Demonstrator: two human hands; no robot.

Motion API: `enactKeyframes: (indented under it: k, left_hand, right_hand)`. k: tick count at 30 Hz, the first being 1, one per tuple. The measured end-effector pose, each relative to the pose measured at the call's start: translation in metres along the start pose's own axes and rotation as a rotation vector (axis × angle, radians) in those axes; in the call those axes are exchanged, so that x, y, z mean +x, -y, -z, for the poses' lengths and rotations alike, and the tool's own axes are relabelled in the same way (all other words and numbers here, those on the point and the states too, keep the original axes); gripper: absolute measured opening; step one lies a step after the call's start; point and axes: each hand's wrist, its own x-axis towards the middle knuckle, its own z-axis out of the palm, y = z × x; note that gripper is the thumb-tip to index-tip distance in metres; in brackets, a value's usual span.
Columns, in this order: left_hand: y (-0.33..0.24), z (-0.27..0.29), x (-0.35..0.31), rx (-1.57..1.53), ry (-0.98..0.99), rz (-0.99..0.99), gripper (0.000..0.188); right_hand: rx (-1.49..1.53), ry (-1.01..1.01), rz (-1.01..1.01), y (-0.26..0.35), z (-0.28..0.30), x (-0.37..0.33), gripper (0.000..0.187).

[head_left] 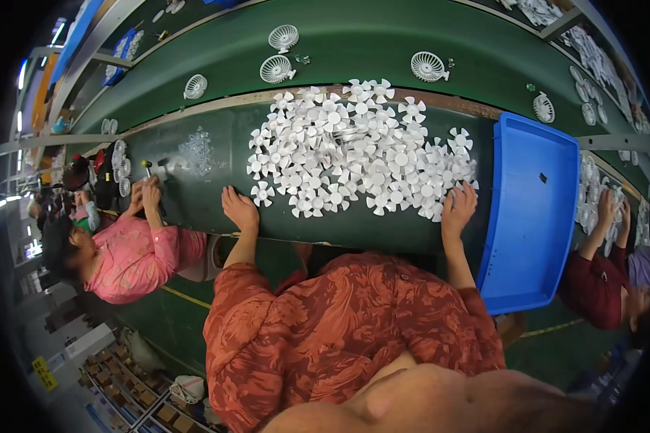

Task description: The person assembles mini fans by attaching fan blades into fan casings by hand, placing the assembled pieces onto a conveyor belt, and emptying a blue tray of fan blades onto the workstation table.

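Observation:
A wide heap of white plastic fan blades (368, 162) covers the middle of the green bench in front of me. My left hand (240, 209) rests on the bench top with its fingers spread and holds nothing. Just right of it lies a single fan blade (263, 193) at the heap's lower left corner. At the heap's right edge, my right hand (460, 206) lies against the outermost blades, its fingers stretched and apart. Whether its fingertips press on a blade is hard to make out.
A blue tray (497, 216) stands right of my right hand, overhanging the bench edge. Small clear parts (198, 153) lie at the left. Beyond, a green conveyor belt (354, 43) carries white fan guards (429, 66). Co-workers sit on both sides, one in pink (141, 263).

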Motion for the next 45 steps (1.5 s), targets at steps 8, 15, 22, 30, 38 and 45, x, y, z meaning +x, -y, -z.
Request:
enactKeyframes:
  k: [8,15,22,30,38,45]
  left_hand:
    - [-0.003,0.001,0.002,0.017,0.018,0.045,0.042]
    - [-0.004,0.001,0.002,0.023,0.05,0.08,0.042]
    - [-0.009,0.006,0.002,0.003,0.075,0.084,0.045]
    - [-0.005,0.011,0.006,-0.029,0.094,0.099,0.047]
    - [-0.003,0.015,0.004,-0.157,0.14,0.126,0.049]
    - [-0.001,0.016,0.004,-0.264,0.179,0.08,0.05]
  right_hand:
    - [-0.01,0.28,0.047,0.0,0.015,0.015,0.028]
    - [-0.113,0.336,0.05,0.008,0.012,0.017,0.035]
    - [-0.136,0.279,0.046,0.009,0.007,0.013,0.036]
    - [-0.204,0.305,0.066,0.016,0.007,0.016,0.037]
    - [-0.265,0.429,0.014,0.029,0.015,0.026,0.037]
    - [-0.241,0.408,-0.164,0.044,0.029,0.039,0.038]
